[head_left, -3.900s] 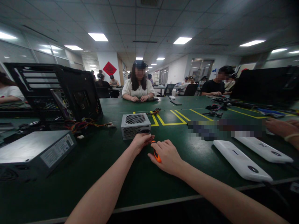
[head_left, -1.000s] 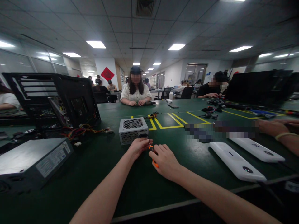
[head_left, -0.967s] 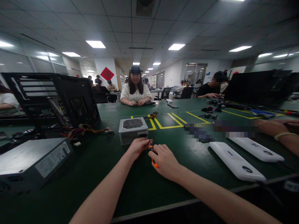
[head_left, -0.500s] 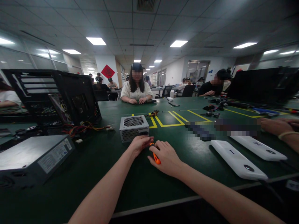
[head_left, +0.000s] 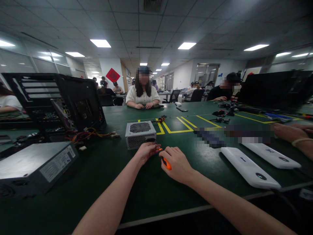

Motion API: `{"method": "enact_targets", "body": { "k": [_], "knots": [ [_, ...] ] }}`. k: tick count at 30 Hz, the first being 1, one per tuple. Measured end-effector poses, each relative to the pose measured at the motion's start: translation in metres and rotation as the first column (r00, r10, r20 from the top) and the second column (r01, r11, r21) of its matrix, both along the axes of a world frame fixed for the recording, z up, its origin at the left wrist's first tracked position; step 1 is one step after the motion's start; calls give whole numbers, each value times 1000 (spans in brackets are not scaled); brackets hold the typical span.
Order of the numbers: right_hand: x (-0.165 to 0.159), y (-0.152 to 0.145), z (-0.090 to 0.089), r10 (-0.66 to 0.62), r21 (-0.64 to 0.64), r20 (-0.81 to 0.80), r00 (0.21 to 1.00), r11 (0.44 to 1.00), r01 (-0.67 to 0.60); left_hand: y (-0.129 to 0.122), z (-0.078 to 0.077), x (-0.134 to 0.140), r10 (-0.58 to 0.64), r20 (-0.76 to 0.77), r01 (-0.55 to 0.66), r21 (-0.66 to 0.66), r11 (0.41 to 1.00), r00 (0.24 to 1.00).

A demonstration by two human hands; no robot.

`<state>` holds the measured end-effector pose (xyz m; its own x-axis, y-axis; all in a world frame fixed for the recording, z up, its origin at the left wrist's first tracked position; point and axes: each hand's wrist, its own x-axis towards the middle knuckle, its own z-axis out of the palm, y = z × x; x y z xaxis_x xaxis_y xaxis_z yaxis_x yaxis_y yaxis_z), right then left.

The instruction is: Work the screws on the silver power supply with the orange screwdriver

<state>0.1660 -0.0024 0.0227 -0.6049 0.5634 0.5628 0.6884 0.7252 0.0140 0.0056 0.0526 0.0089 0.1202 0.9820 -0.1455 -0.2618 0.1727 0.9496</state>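
A grey power supply (head_left: 141, 133) with a honeycomb fan grille on top stands on the green table in front of me. My right hand (head_left: 177, 164) is closed around the orange and black handle of a screwdriver (head_left: 167, 164). Its thin shaft points up and left, to the lower right corner of the power supply. My left hand (head_left: 146, 152) is at that corner, its fingers drawn together beside the shaft. What the left fingertips pinch, if anything, is too small to see, and the screwdriver's tip is not clear.
To the left lie a larger power supply (head_left: 57, 163) and an open black computer case (head_left: 80, 104) with loose cables (head_left: 90, 133). Two white devices (head_left: 249, 166) lie at the right, near another person's hands (head_left: 290, 132). A person (head_left: 143, 93) sits across the table.
My right hand has moved slightly right with the screwdriver, whose shaft now shows between the hands. The left hand and the power supply have hardly moved.
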Motion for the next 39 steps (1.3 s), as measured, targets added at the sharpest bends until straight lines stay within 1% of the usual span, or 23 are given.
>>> {"method": "enact_targets", "body": {
  "k": [4,6,8,11,14,16,18,21,23,25,27,31,34,37,39],
  "knots": [
    [3,0,2,27,14,-71,997,1000,-26,1,-1,1,11,-90,-8,37,999,996],
    [6,0,5,29,29,-121,992,999,-25,2,-1,-1,12,-178,-2,57,998,984],
    [10,2,7,19,38,-180,984,999,-12,4,-1,-6,13,-302,11,81,997,953],
    [16,4,10,2,35,-254,967,999,7,5,-1,-13,55,-512,29,155,987,857],
    [19,7,10,-8,15,-295,956,1000,13,4,-2,-18,105,-668,97,258,961,737],
    [20,7,10,-9,2,-308,951,1000,10,2,-3,-18,116,-735,165,298,940,668],
    [20,7,10,-6,-5,-315,949,1000,5,0,-4,-16,127,-777,217,323,921,616],
    [19,5,10,0,-15,-306,952,1000,-4,-2,-5,-13,143,-804,260,347,901,578],
    [18,4,10,5,-22,-294,956,1000,-12,-2,-4,-12,142,-803,269,352,896,578],
    [17,4,11,18,-18,-287,958,1000,-24,0,-3,-12,142,-787,252,354,901,601],
    [17,3,12,42,4,-295,955,999,-43,2,0,-12,129,-753,218,344,913,646],
    [18,2,13,112,59,-327,939,993,-98,6,9,-17,88,-636,141,300,944,766],
    [17,1,12,129,56,-324,937,992,-117,5,14,-23,68,-557,99,264,960,828],
    [14,0,10,145,47,-283,948,989,-137,3,15,-31,-11,-495,117,184,976,869],
    [12,-1,8,190,75,-253,949,981,-176,2,13,-36,-77,-431,148,133,980,899]
  ]
}}
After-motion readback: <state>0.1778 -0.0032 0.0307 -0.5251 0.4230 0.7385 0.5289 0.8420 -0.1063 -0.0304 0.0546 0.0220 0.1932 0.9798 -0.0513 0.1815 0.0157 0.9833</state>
